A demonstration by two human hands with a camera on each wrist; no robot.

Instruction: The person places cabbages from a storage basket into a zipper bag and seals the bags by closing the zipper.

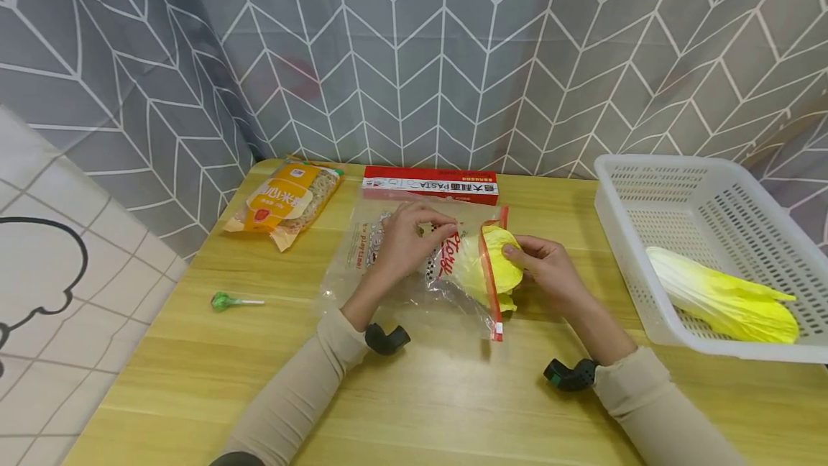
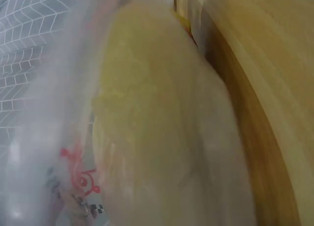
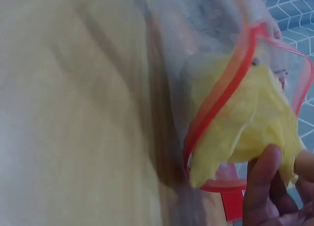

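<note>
Wooden surface [image 1: 453, 394], head view, logged left to right.

Far left, at about 9 o'clock from the bag: a green lollipop [image 1: 223, 300] lying flat, stick pointing right, well apart from everything else. At 10 o'clock, a noodle packet [image 1: 284, 201] with an orange label lies angled near the back left corner. At 12 o'clock, a red-and-white pasta box [image 1: 430, 184] lies lengthwise along the back edge, just beyond the bag.

Centre: a clear zip bag [image 1: 394, 257] with a red seal strip lies flat, its mouth facing 3 o'clock. The left hand [image 1: 404, 239] rests on top of the bag, fingers curled and pinching the upper lip of the mouth near the red strip. A yellow cabbage leaf [image 1: 498, 265] sits in the mouth — partly inside, its frilled end just past the strip. The right hand [image 1: 550, 268] grips that outer end, thumb on top and fingers curled under. The hands are close together, one on each side of the seal.

Left wrist view: blurred; pale yellow leaf seen through plastic with red print, nothing more legible. Right wrist view: the red seal strip [image 3: 221, 103] loops around the leaf, and a fingertip [image 3: 262, 177] of the right hand presses the leaf's lower edge.

Right, at 3 o'clock: a white perforated basket [image 1: 647, 185] on the surface, holding a second cabbage leaf [image 1: 724, 297] — white stalk to the left, yellow tip to the right.
</note>
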